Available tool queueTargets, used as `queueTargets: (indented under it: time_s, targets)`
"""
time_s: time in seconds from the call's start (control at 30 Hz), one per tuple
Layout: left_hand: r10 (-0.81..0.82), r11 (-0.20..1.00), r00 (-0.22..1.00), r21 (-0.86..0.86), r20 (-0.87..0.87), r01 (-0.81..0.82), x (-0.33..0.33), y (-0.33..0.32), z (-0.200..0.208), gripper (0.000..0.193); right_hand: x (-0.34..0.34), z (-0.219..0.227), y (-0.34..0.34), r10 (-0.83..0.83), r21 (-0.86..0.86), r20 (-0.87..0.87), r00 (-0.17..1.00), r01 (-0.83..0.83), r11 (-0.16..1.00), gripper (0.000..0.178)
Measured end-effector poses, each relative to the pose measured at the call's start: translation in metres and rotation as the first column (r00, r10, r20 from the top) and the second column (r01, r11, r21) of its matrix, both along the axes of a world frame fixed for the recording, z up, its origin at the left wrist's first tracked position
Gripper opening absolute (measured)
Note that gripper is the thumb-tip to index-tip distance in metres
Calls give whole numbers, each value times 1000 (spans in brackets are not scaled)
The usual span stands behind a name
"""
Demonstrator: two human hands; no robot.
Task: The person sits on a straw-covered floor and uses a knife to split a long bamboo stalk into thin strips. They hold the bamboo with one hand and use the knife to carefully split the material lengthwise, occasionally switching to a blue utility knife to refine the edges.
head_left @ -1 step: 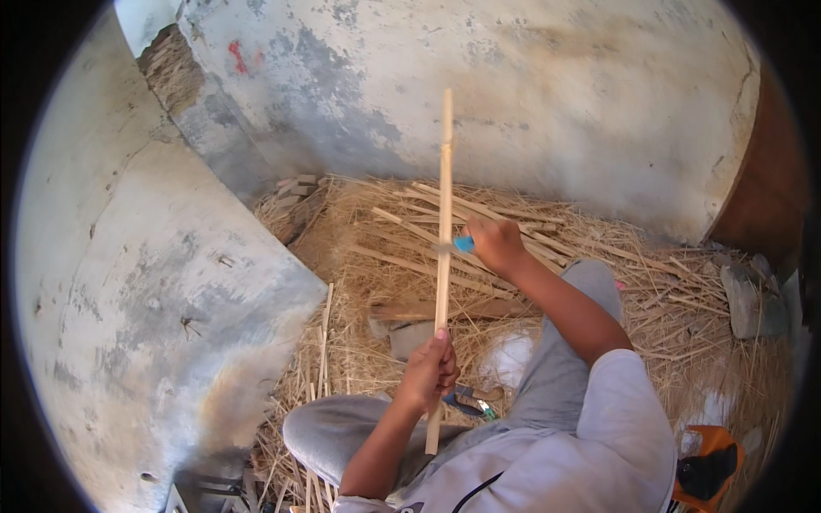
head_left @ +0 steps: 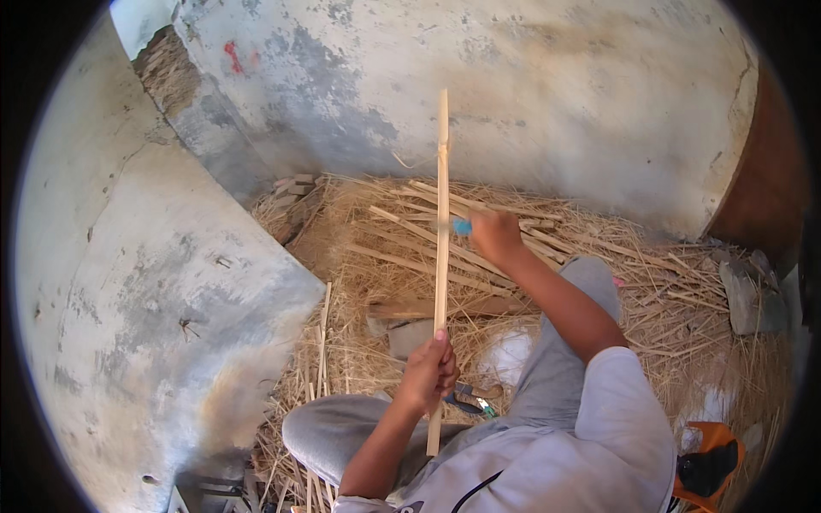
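A long pale strip of split bamboo (head_left: 441, 274) stands nearly upright in the picture, its lower end by my lap. My left hand (head_left: 428, 373) is closed around its lower part, thumb along the front. Partway up, my right hand (head_left: 497, 238) grips a blue-handled knife (head_left: 463, 227) against the strip's right side. The blade is blurred, and most of the handle is hidden in my fist. A thin curled shaving (head_left: 413, 162) shows left of the strip, near a node.
Several bamboo strips (head_left: 428, 261) lie on shavings ahead of me. A wooden board (head_left: 406, 309) and a grey block (head_left: 410, 340) are nearer. Pliers (head_left: 469, 400) lie by my lap; an orange and black object (head_left: 706, 466) sits at lower right. Worn plaster walls (head_left: 513, 103) stand close ahead and left.
My right hand and the knife have moved slightly up along the strip, away from me. A thin shaving now shows left of the strip. My left hand has kept its grip.
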State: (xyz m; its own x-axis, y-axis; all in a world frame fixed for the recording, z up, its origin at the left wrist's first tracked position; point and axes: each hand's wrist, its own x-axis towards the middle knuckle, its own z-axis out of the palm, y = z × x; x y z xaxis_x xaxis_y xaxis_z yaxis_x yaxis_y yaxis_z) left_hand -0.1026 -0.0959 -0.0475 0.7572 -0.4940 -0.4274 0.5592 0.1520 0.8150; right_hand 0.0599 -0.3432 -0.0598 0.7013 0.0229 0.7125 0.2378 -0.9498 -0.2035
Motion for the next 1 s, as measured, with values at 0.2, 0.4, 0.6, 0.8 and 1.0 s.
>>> queueTargets:
  time_s: [0.2, 0.4, 0.6, 0.8, 1.0]
  targets:
    - [-134, 991, 990, -12, -50, 133, -15, -8, -2, 42, 44, 18, -79, -389, 18, -182, 903, 398, 917, 5]
    - [-120, 992, 989, 14, -84, 122, -6, 6, 4, 42, 42, 35, -63, 166, 487, -617, 770, 207, 849, 13]
    - [12, 991, 998, -130, -69, -21, 10, 10, -10, 41, -15, -27, 26, 521, 539, -474, 710, -233, 809, 19]
    - [-22, 974, 994, -228, -104, -2, 14, 15, 13, 40, -25, -22, 48, 449, 127, 66, 891, -454, 882, 11]
    - [-31, 966, 984, -257, -177, -15, 30, 15, 6, 39, 13, -34, 37, 176, -34, -48, 983, -178, 983, 10]
